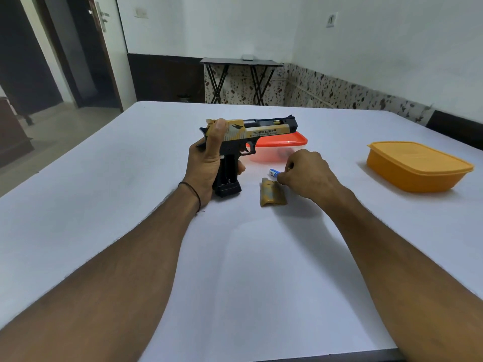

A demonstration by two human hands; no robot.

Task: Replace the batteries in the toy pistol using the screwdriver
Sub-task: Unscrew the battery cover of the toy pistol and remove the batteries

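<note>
White worktop [261, 257] fills most of my view. Off to the right on it sits a yellow lidded box [418, 173], and farther back, near the middle, a clear container with a red lid [282, 142]. In front of that container I hold the toy pistol [261, 130] upright, its butt on the worktop and its barrel pointing right. My left hand [206, 160] is wrapped round the back of the grip, thumb up against the rear of the slide. The side of the grip facing me is uncovered, showing dark battery slots. My right hand [305, 173] is just beside the pistol, fingers curled, pinching one end of a small blue-and-white battery [273, 173] low over the worktop. The tan grip cover [271, 192] lies just below it.
</note>
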